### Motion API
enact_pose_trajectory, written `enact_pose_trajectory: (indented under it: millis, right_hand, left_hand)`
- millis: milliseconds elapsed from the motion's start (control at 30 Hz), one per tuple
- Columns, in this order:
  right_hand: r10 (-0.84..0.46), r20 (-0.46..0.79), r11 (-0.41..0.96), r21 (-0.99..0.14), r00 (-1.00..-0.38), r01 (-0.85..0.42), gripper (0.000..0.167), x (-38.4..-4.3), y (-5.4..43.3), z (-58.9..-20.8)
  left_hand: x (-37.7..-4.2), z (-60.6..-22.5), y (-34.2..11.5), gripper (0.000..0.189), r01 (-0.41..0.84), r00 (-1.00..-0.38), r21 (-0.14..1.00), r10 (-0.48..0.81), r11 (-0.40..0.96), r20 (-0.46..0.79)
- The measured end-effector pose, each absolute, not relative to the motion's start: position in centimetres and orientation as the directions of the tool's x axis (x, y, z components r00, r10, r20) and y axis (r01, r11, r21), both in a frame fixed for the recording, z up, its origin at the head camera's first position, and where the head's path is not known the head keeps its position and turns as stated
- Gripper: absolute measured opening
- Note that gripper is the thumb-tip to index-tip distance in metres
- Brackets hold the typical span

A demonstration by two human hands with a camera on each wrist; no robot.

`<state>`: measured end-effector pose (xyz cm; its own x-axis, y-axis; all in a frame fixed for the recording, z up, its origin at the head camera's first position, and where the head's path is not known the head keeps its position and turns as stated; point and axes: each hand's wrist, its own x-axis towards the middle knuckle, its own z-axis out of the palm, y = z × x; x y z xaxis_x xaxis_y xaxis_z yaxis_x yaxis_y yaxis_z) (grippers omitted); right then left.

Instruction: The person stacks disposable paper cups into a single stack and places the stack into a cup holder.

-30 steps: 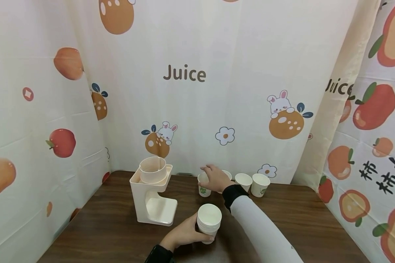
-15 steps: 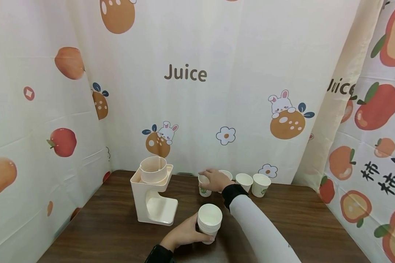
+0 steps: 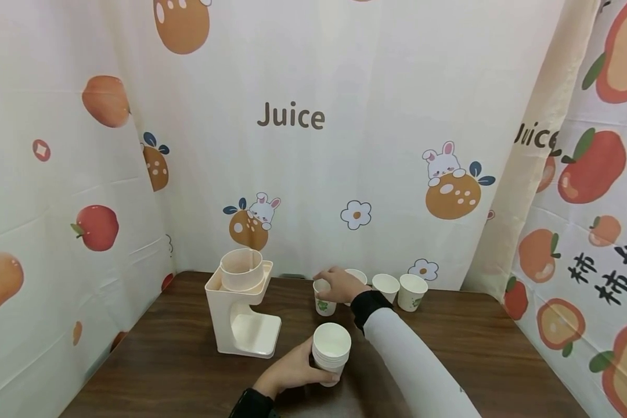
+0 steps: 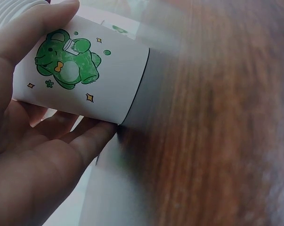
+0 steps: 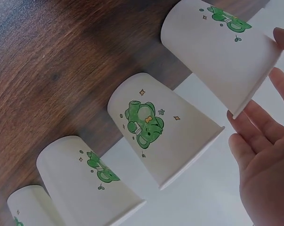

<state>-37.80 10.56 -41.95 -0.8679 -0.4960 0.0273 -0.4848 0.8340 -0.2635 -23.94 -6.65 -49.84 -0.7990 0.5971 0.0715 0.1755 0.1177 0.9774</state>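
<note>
In the head view my left hand (image 3: 295, 368) grips a stack of nested white paper cups (image 3: 331, 342) above the near middle of the table. The left wrist view shows a green bear print on the stack's outer cup (image 4: 80, 66), with the thumb across its side and the fingers underneath. My right hand (image 3: 342, 284) is at the left end of a row of upright paper cups at the back. Its thumb and fingers hold the rim of the leftmost cup (image 5: 222, 52). Other cups stand beside it, such as a printed one (image 5: 156, 127) and the rightmost (image 3: 411, 293).
A cream-coloured stand (image 3: 224, 319) with a round container (image 3: 241, 271) on top is left of the hands. The dark wooden table (image 3: 475, 348) meets a fruit-printed curtain (image 3: 392, 145) behind the cups.
My right hand has come down closer around the leftmost cup, which has shifted slightly toward me. The left hand and its stack stay in place.
</note>
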Motion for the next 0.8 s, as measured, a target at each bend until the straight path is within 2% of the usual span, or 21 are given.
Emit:
enact_pose_trajectory:
  millis: [367, 800]
  right_hand:
    - [-0.525, 0.048, 0.820, -0.240, -0.850, -0.520, 0.047, -36.4, 10.8, -40.7]
    - [-0.600, 0.068, 0.770, -0.218, -0.797, -0.599, 0.046, -33.9, 13.0, -39.6]
  left_hand:
    - [-23.9, -49.9, -6.7, 0.080, 0.171, -0.801, 0.979, 0.594, 0.112, 0.072]
    - [-23.7, -49.6, -6.6, 0.081, 0.187, -0.801, 0.974, 0.594, 0.126, 0.077]
